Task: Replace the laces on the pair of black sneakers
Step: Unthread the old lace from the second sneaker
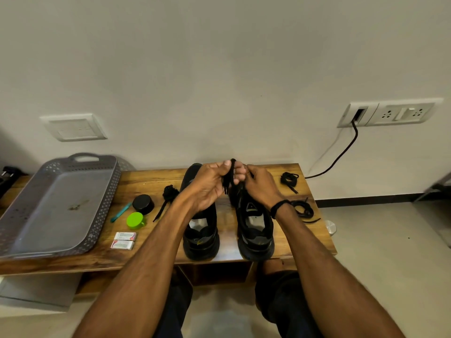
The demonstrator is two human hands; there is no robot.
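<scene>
Two black sneakers stand side by side on the wooden table (151,252), heels toward me: the left sneaker (201,230) and the right sneaker (256,230). Above their toes my left hand (207,186) and my right hand (261,186) both pinch a folded black lace (230,176) held up between them. The lace's lower end hangs toward the right sneaker. Three other black laces lie on the table: a bunched lace (168,195) left of the shoes, a coiled lace (289,179) at the far right, and a loose lace (305,211) beside my right wrist.
A grey perforated tray (58,206) fills the table's left side. Beside it lie a black round tin (143,204), a green lid (135,220), a teal tool (120,212) and two small white boxes (123,240). A black cable (341,152) runs from the wall socket.
</scene>
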